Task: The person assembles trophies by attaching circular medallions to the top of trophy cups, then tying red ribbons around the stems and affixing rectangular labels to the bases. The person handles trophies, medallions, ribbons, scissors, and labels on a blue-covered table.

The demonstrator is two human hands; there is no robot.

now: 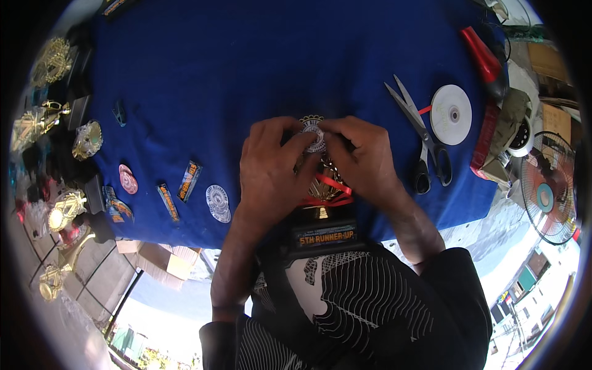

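A small gold trophy (322, 213) with a black base and a printed label on its front stands at the table's near edge, close to my body. Red ribbon (335, 184) is wound around its middle. At its top sits a round grey-and-white printed disc (315, 142), with a scalloped gold rim (311, 119) showing behind it. My left hand (266, 166) is closed, its thumb and fingers on the disc's left edge. From the other side, my right hand (362, 151) pinches the disc's right edge. Both hands hide part of the trophy's upper body.
Scissors (419, 132) and a white ribbon spool (451, 115) lie right on the blue cloth (246, 55). Beyond are a red hair dryer (482, 55) and a fan (546, 191). To the left lie printed strips (189, 181), round stickers (218, 203) and several gold trophies (68, 209).
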